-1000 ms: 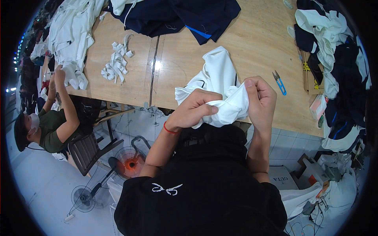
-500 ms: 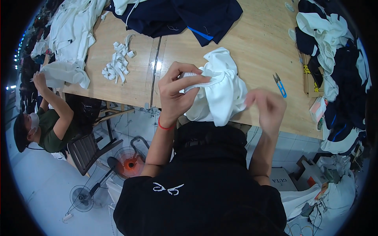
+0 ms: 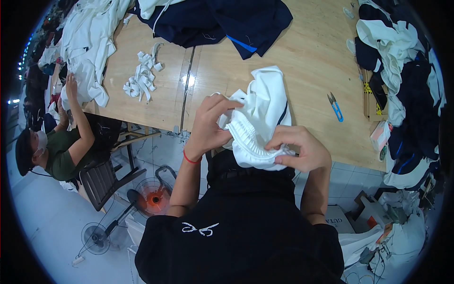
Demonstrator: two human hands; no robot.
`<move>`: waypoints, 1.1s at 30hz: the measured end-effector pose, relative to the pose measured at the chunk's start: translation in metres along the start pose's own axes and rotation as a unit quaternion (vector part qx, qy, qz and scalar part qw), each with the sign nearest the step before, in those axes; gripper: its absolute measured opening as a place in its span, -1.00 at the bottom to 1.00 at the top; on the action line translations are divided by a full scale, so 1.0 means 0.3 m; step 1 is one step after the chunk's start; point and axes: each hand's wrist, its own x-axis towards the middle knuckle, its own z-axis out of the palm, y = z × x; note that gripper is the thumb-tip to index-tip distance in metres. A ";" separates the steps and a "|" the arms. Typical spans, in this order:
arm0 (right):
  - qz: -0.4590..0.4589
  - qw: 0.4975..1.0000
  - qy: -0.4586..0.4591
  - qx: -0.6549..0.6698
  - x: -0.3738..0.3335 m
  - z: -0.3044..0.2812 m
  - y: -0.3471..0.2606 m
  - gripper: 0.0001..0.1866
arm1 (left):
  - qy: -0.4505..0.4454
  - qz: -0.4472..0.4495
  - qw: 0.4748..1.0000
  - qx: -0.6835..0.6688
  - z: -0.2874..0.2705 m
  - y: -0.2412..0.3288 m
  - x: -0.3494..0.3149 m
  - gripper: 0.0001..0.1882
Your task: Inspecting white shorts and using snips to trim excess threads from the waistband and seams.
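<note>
Between my hands is a white garment (image 3: pixel 269 94) with a gathered elastic waistband and a dark stripe along one side. Its far part lies on the wooden table, while the waistband is lifted over the table's near edge. My left hand (image 3: pixel 213 120) is closed on the waistband's left end, fingers partly hidden by the cloth. With thumb and fingers, my right hand (image 3: pixel 302 147) pinches the band's right end. Blue-handled thread snips (image 3: pixel 335 107) lie on the table to the right, apart from my hands.
White elastic strips (image 3: pixel 141 78) lie left of centre. Navy garments (image 3: pixel 213 21) cover the far edge, and white and navy clothes (image 3: pixel 395 42) are heaped at the right. A co-worker in a green shirt (image 3: pixel 66 158) handles white cloth at the left. A fan (image 3: pixel 153 198) stands below.
My right hand has come in from the right and taken hold of the waistband. The band is now stretched between both hands, nearer to me. The co-worker's hands have lowered the white cloth.
</note>
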 end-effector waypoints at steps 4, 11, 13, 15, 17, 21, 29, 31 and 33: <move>0.094 0.995 0.014 -0.022 -0.005 0.070 -0.016 -0.74 | -0.067 -0.027 0.995 0.070 0.002 -0.002 -0.047 -0.47; -0.025 0.885 0.273 -0.377 0.011 0.107 -0.011 -0.71 | -0.124 -0.048 0.986 0.106 -0.050 -0.077 -0.077 -0.27; -0.055 0.821 0.396 -0.409 0.019 0.091 -0.023 -0.65 | -0.121 -0.047 0.985 0.111 -0.039 -0.097 -0.064 -0.28; -0.071 0.814 0.435 -0.379 0.027 0.065 -0.005 -0.64 | -0.113 -0.051 0.990 0.072 -0.020 -0.106 -0.044 -0.42; -0.054 0.810 0.485 -0.326 0.009 0.062 0.020 -0.65 | -0.094 -0.051 0.988 0.112 0.007 -0.094 -0.021 -0.52; 0.017 0.853 0.507 -0.121 -0.066 0.076 0.077 -0.66 | 0.090 -0.105 0.989 0.060 0.048 -0.094 -0.022 -0.73; -0.040 0.944 0.203 0.257 -0.059 0.104 0.024 -0.63 | 0.297 -0.073 0.950 -0.062 -0.016 -0.008 0.064 -0.74; -0.059 0.940 0.175 0.287 -0.045 0.107 0.044 -0.63 | 0.180 -0.210 0.954 -0.113 0.005 -0.035 0.036 -0.77; -0.146 0.903 0.166 0.368 -0.053 0.090 0.072 -0.65 | 0.134 -0.289 0.911 -0.262 0.050 -0.107 -0.032 -0.63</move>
